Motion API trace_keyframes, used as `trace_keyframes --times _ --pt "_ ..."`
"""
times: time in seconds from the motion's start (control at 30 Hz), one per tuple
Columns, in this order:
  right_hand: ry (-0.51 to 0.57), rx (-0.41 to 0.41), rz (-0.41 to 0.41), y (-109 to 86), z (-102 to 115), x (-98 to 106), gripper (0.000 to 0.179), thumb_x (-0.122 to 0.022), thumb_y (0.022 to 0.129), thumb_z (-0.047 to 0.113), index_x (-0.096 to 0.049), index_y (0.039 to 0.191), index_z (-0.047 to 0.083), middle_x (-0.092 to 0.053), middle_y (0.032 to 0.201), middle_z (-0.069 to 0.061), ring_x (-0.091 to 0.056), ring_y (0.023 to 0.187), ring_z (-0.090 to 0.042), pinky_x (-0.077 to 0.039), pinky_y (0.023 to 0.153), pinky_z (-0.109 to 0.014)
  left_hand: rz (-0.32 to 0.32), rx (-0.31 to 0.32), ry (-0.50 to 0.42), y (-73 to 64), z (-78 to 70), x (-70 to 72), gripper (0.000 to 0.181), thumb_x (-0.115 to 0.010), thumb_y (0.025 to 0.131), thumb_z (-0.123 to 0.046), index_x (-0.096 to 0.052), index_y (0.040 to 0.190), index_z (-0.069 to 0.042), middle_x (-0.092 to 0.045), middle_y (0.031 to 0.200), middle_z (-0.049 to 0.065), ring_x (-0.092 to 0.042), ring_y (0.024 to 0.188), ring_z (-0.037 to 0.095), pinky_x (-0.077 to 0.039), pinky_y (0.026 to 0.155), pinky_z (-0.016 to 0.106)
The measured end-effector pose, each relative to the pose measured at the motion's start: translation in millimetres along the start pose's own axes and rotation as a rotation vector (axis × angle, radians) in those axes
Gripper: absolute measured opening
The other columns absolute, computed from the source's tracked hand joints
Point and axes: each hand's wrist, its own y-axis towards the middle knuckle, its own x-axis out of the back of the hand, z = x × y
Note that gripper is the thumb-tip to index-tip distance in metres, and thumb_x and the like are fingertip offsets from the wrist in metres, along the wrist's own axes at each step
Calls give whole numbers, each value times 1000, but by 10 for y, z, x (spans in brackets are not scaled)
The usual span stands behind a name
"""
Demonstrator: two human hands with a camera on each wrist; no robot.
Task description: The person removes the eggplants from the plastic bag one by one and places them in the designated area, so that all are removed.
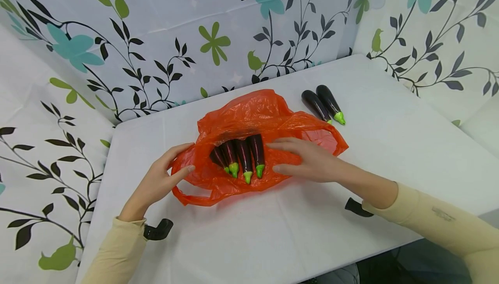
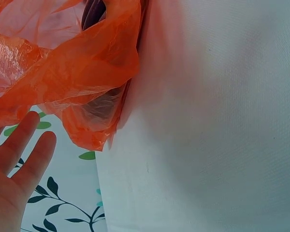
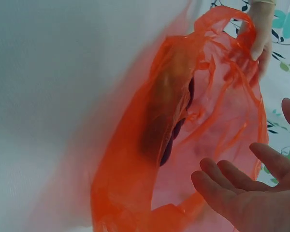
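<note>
A thin orange plastic bag (image 1: 243, 108) lies on the white table with its mouth spread toward me. Several dark purple eggplants (image 1: 244, 154) lie side by side in it, green stem ends pointing to the opening. At the bag's left edge is my left hand (image 1: 157, 182), thumb and fingers spread around the side handle. In the left wrist view its extended fingers (image 2: 39, 154) are right by the plastic. My right hand (image 1: 312, 160) reaches over the right part of the opening, its fingers extended and nothing held. The right wrist view shows that palm (image 3: 270, 208) beside the bag.
Two more eggplants (image 1: 316, 105) lie together behind the bag's right side, stems toward me. White cloth covers the table (image 1: 390, 137). A curtain (image 1: 167, 28) printed with leaves and flowers hangs along the back and sides. Black wrist pieces (image 1: 159, 230) stick out below both forearms.
</note>
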Motion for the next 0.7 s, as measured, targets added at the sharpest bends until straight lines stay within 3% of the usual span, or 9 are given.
trace_keyframes --times 0.13,0.7 --pt "-7 -33 -10 73 -28 -48 60 -58 84 52 -42 137 32 -42 141 -1 -40 128 -23 -45 93 -48 0 -5 -5 3 15 -5 51 -61 89 -18 -42 136 -13 -47 134 6 -49 117 21 -48 90 45" --pt "-19 -59 -46 339 -102 -200 62 -63 83 46 -45 136 21 -49 135 0 -44 124 -21 -47 93 -42 29 56 -20 2 11 -2 53 -60 89 -24 -39 138 -17 -43 137 5 -45 120 24 -51 86 43"
